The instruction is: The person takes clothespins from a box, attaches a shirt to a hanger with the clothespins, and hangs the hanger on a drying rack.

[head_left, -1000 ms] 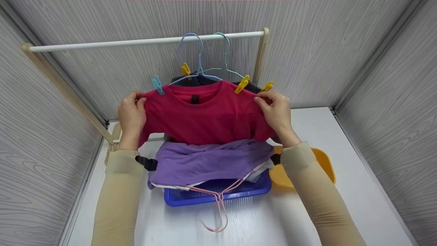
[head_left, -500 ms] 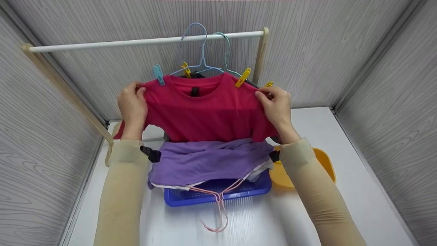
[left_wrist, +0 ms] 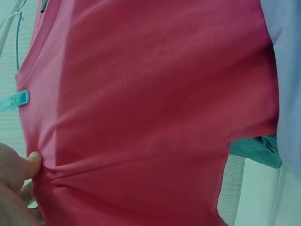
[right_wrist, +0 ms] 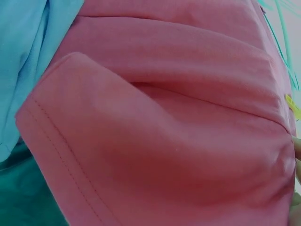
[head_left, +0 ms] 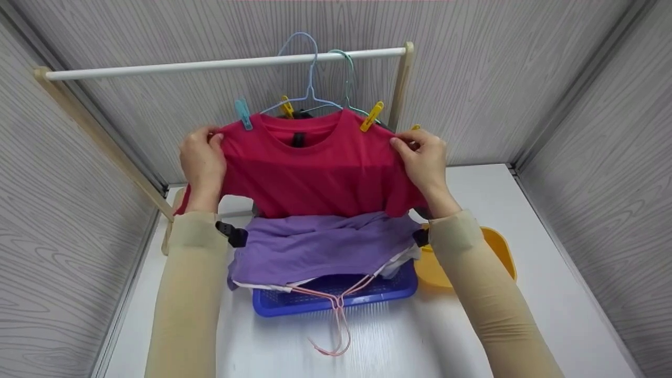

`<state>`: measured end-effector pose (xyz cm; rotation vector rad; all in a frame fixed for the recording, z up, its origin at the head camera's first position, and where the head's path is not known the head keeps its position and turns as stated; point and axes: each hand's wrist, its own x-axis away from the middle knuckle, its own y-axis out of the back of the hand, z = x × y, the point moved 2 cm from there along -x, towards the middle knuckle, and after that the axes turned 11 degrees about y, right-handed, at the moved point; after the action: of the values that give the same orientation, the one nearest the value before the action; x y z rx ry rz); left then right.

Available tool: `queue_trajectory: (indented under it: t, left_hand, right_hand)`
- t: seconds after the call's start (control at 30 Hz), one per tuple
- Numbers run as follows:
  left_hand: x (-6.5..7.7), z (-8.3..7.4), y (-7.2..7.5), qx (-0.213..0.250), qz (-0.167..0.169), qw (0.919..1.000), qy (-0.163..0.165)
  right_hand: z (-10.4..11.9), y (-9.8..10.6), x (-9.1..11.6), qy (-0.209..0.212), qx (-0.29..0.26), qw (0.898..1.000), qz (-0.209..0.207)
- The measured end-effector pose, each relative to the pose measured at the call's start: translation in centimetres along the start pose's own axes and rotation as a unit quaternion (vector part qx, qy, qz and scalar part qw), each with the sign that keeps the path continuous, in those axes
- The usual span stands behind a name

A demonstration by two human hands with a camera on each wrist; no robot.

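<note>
A red T-shirt (head_left: 310, 178) hangs on a light-blue wire hanger (head_left: 311, 86), whose hook arches over the white rod in the head view. A blue clothespin (head_left: 243, 114) is clipped at one shoulder and a yellow clothespin (head_left: 372, 116) at the other. My left hand (head_left: 202, 160) pinches the shirt at its left shoulder; the thumb pressing the cloth (left_wrist: 34, 165) shows in the left wrist view. On the opposite shoulder my right hand (head_left: 422, 157) pinches the fabric, its fingertips (right_wrist: 297, 148) just at the edge of the right wrist view.
The white rod (head_left: 157, 68) sits on wooden posts. Behind the shirt, a green hanger (head_left: 348, 79) carries a dark garment, mostly hidden. In front, a purple garment (head_left: 325, 252) with a pink hanger (head_left: 338, 310) lies over a blue basket (head_left: 336, 310). A yellow bin (head_left: 496, 247) stands at right.
Both hands have raised the red shirt and its hanger, so the hook top now stands higher above the rod. Over the last half second they have barely moved.
</note>
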<state>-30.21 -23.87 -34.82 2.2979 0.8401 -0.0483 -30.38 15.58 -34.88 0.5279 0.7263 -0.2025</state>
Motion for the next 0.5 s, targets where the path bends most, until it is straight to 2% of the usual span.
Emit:
queue_trajectory:
  t: [0.3, 0.5]
  left_hand:
    - [-0.5, 1.3, -0.6, -0.042, 0.034, 0.9986, -0.003]
    - [-0.2, 2.5, -1.0, -0.069, 0.095, 0.9929, -0.021]
  right_hand:
    - [-0.4, -0.8, 0.2, 0.011, 0.011, 0.999, 0.035]
    - [-1.0, -1.2, 0.8, 0.014, 0.056, 0.995, 0.085]
